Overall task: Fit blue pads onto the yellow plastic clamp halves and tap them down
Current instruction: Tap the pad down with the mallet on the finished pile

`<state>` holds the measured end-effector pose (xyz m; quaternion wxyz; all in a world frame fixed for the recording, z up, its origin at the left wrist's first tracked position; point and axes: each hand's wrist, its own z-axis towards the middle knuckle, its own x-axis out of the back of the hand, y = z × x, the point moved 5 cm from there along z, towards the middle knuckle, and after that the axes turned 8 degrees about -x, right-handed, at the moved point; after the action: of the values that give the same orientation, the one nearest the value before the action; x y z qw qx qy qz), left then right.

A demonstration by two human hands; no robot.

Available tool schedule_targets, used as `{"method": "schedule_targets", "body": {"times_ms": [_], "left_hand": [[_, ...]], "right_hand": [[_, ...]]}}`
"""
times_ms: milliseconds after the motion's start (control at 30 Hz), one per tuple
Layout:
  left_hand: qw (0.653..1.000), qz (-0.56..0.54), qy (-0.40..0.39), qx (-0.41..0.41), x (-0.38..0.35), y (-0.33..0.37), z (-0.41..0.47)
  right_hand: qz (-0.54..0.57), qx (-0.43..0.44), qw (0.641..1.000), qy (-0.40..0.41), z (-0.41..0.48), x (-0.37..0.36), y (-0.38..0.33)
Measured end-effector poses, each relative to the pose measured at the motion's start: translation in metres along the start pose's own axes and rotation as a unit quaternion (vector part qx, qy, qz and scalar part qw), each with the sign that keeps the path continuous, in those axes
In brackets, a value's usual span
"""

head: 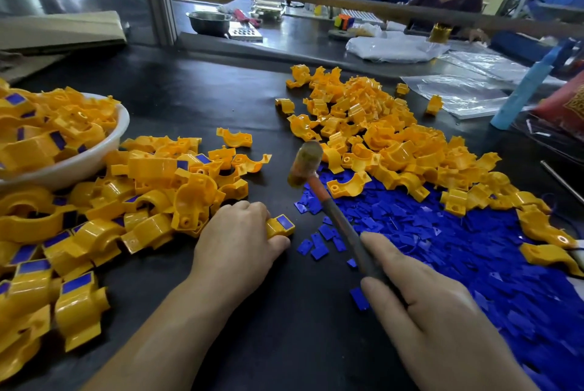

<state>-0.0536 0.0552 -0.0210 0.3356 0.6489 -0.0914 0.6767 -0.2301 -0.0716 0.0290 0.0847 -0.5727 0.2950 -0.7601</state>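
Note:
My left hand [240, 239] presses a yellow clamp half [274, 230] onto the black table, with a blue pad [285, 222] seated on its top face. My right hand [423, 305] grips the dark handle of a small mallet [328, 201]; its amber head [305, 164] hangs raised and motion-blurred above and right of the clamp. A heap of bare yellow clamp halves [379, 131] lies at centre right. Loose blue pads [458, 239] spread over the table in front of that heap.
A pile of padded clamp halves [132, 201] lies at left, beside a white bowl [94, 153] full of more. Plastic bags [458, 93] and a light-blue tube [524, 87] lie at far right. Another person sits behind a rail at the back right.

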Motion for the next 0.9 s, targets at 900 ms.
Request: {"method": "schedule_targets", "body": {"times_ms": [900], "left_hand": [[0.769,-0.595,0.153,0.175,0.030,-0.032,0.004]], "right_hand": [[-0.198,-0.166,0.965,0.038,-0.002,0.052,0.075]]}}
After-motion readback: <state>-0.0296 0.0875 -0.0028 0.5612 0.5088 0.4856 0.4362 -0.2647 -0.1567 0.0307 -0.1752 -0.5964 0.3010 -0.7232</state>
